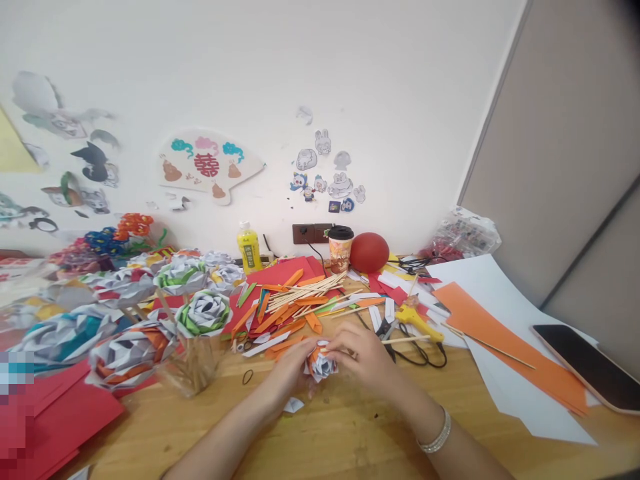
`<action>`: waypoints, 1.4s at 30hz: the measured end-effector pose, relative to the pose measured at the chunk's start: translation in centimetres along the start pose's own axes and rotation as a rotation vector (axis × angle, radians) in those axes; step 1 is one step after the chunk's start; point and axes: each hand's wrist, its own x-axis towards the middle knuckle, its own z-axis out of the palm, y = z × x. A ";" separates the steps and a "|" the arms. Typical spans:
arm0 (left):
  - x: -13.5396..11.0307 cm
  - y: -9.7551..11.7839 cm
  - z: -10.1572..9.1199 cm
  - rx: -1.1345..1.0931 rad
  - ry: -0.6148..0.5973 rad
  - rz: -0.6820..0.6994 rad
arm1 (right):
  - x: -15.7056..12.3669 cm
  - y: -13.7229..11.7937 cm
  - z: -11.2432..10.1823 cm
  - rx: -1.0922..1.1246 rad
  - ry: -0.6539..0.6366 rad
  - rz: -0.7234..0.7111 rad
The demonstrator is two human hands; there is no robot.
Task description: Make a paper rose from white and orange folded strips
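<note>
Both of my hands meet over the wooden table (350,427) around a small folded paper flower (320,363) in white and orange. My left hand (287,370) curls its fingers against the flower's left side. My right hand (363,353) pinches its top and right side; a silver bracelet (436,435) sits on that wrist. Just beyond the flower lie several orange, white and green paper strips (285,320) and a bundle of thin wooden sticks (305,290).
Finished paper roses (200,313) on sticks crowd the left, above red paper sheets (55,413). A yellow glue gun (417,321), scissors (387,327), cup (340,250), yellow bottle (249,248) and red ball (369,252) lie behind. Orange paper (505,340) and a phone (590,363) lie right.
</note>
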 end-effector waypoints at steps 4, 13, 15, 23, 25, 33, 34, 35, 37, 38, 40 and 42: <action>-0.2 0.4 0.3 0.021 0.014 -0.033 | 0.0 0.0 0.0 0.060 -0.002 0.042; -0.5 0.6 0.6 0.054 0.026 0.006 | 0.2 -0.2 -0.1 0.176 0.009 0.129; -0.6 0.7 0.7 0.065 0.040 0.009 | 0.2 -0.1 0.0 0.254 0.010 0.184; -0.5 0.4 0.2 0.099 0.046 -0.043 | 0.2 0.3 0.3 0.441 -0.015 0.315; -0.5 0.4 0.2 0.100 0.037 -0.048 | 0.3 0.2 0.2 0.417 -0.003 0.300; -0.6 0.3 0.2 0.099 0.023 0.006 | -0.2 -0.2 0.0 -0.164 0.042 -0.103; -0.6 0.2 0.1 0.099 0.015 0.006 | -0.3 -0.1 0.1 -0.238 0.057 -0.148; -0.6 0.2 0.1 0.100 0.008 0.003 | -0.3 0.0 0.1 -0.309 0.069 -0.197; -0.6 0.1 0.1 0.098 0.000 -0.008 | -0.4 0.2 0.0 -0.440 0.071 -0.299; -0.5 0.0 0.2 0.094 -0.001 -0.009 | -0.4 0.1 -0.1 -0.497 0.057 -0.340; -0.5 0.1 0.3 0.085 0.008 -0.012 | -0.4 0.0 -0.3 -0.582 0.008 -0.392; -0.5 0.2 0.4 0.082 0.019 -0.021 | -0.4 -0.2 -0.4 -0.626 -0.030 -0.407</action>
